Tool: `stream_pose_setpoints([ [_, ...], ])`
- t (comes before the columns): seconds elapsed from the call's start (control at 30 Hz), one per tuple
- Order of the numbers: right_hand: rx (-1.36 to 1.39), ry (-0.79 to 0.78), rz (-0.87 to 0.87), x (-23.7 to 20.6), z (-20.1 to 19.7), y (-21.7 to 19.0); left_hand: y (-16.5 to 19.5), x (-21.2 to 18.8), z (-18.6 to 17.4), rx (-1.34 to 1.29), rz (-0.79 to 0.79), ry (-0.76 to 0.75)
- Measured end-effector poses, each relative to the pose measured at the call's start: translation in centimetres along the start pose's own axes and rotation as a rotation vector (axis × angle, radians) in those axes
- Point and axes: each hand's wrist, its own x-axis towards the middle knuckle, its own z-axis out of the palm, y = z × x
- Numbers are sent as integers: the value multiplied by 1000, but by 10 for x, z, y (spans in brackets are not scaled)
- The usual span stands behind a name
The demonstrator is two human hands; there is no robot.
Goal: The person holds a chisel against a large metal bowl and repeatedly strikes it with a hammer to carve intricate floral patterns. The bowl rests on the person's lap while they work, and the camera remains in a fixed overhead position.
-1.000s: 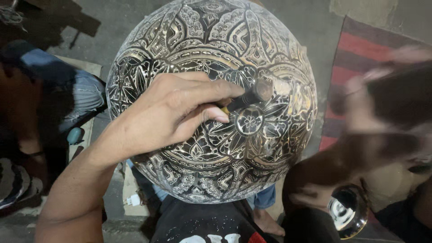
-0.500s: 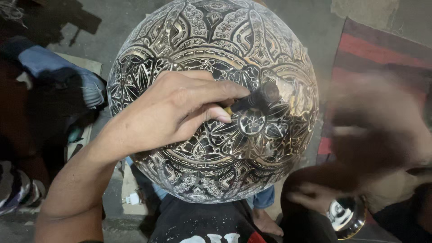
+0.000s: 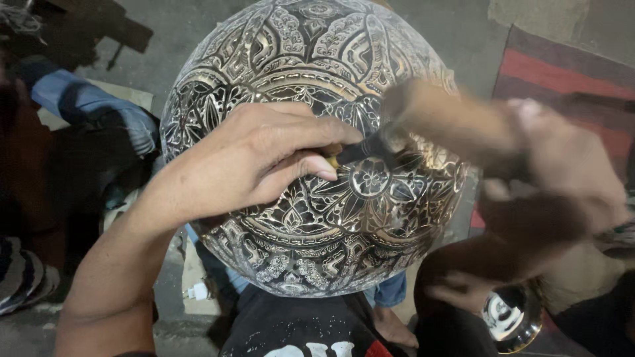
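The engraved metal dome point(image 3: 311, 152) rests on my lap. My left hand point(image 3: 258, 165) lies on it, fingers pinching a small chisel point(image 3: 350, 155). My right hand point(image 3: 555, 172), blurred, grips a wooden hammer point(image 3: 443, 122) over the chisel.

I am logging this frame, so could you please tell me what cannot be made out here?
- Head view: right hand and its wooden-handled tool, motion-blurred.
- Thin tool's tip, hidden under left hand fingers.
- Engraved metal bowl, top cut off by the edge.
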Motion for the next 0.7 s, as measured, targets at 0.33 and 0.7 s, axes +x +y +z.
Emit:
stream_pose_setpoints([
  [0.33,75,109,90,3,1,3,1,1,0,-24,0,-2],
  [0.7,275,308,255,-9,16,13,3,1,-2,-32,-24,-15],
])
